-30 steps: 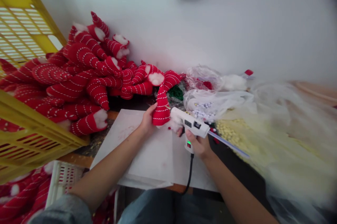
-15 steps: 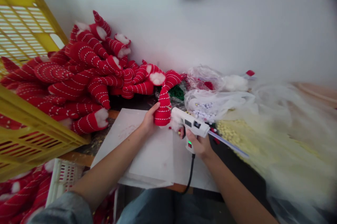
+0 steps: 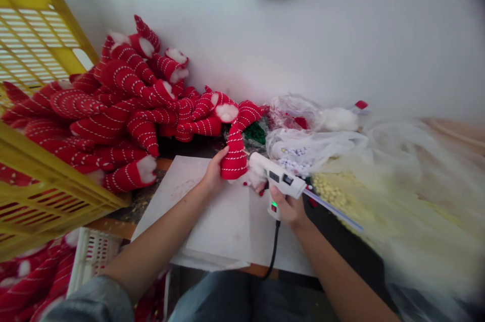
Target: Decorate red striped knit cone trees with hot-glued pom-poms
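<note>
A red stuffed hat (image 3: 234, 158) with white stitched stripes stands upright in my left hand (image 3: 215, 173), the fingers closed round its left side. My right hand (image 3: 288, 207) is wrapped round the handle of a white glue gun (image 3: 278, 176). The gun's nozzle points left at the hat, with a small gap between them. A clear glue stick (image 3: 335, 209) juts from the gun's rear, and a green light glows on the handle. White fluff (image 3: 256, 176) and small red bits lie under the nozzle, partly hidden by the gun.
Striped red stuffed hats (image 3: 125, 95) are heaped at the left beside a yellow crate (image 3: 56, 196). White paper (image 3: 220, 226) covers the table in front of me. Bags of white beads (image 3: 293, 160) and yellow pieces (image 3: 333, 188) lie right. A black cord (image 3: 273, 254) hangs from the gun.
My right hand has drawn the glue gun slightly right, away from the hat, widening the gap. The hat in my left hand has barely shifted.
</note>
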A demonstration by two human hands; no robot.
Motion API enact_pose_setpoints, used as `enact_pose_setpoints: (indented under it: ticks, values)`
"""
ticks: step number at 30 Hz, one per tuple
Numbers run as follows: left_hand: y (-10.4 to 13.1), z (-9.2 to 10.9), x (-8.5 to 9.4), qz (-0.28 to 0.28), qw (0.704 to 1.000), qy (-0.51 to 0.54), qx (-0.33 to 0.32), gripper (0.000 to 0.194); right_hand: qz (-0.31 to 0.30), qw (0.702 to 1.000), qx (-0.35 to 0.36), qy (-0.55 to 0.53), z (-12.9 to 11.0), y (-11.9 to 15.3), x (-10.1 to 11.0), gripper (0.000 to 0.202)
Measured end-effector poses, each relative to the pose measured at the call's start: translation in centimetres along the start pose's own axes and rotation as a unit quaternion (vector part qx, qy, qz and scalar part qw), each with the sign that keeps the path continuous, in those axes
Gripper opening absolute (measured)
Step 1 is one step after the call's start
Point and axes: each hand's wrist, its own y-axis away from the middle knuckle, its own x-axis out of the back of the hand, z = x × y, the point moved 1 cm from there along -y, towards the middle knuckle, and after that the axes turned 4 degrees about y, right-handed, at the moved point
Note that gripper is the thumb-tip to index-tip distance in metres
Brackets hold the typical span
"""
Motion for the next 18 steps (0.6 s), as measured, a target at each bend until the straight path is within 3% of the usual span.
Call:
enact_pose_setpoints:
  ticks: [4,10,18]
  values:
    - [0.0,-0.4,0.5,-0.047,0.998,-0.017,0.030,0.026,0.034,0.999,-0.015,-0.032,-0.1,0.2,0.3,0.042]
    - [-0.2,-0.9,1.4,-0.101,0.991,-0.056,0.074,0.035,0.033,0.999,-0.010,-0.009,-0.4,-0.1,0.8,0.048]
    - [0.0,-0.7,0.9,-0.085,0.993,-0.040,0.069,0.029,0.020,1.000,0.014,0.004,-0.7,-0.2,0.6,0.046]
